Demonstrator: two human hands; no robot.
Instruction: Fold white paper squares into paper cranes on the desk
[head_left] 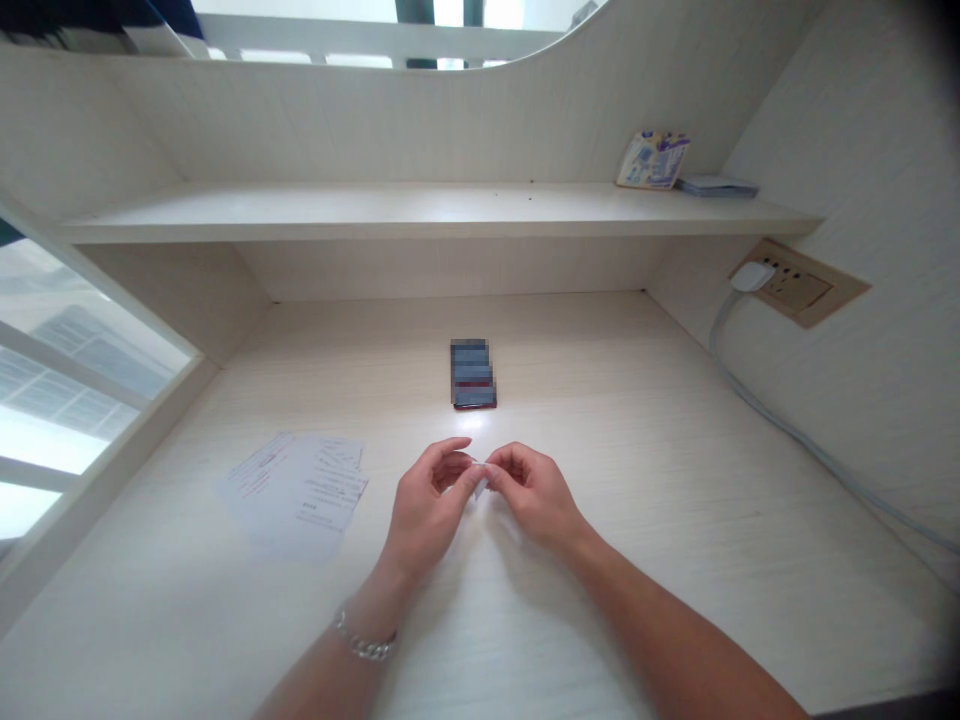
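Observation:
Over the middle of the desk, my left hand and my right hand meet at the fingertips. Between them is a small white piece of paper, mostly hidden by the fingers. Thumb and fingers of each hand pinch it, the left from one side and the right from the other. Just beyond the hands lies a phone with its screen blurred out. To the left of my left hand, several sheets of paper with printed lines overlap flat on the desk.
A shelf runs across the back, with a colourful packet and a thin grey stack at its right end. On the right wall, a white plug sits in a socket panel, its grey cable trailing along the desk's right side.

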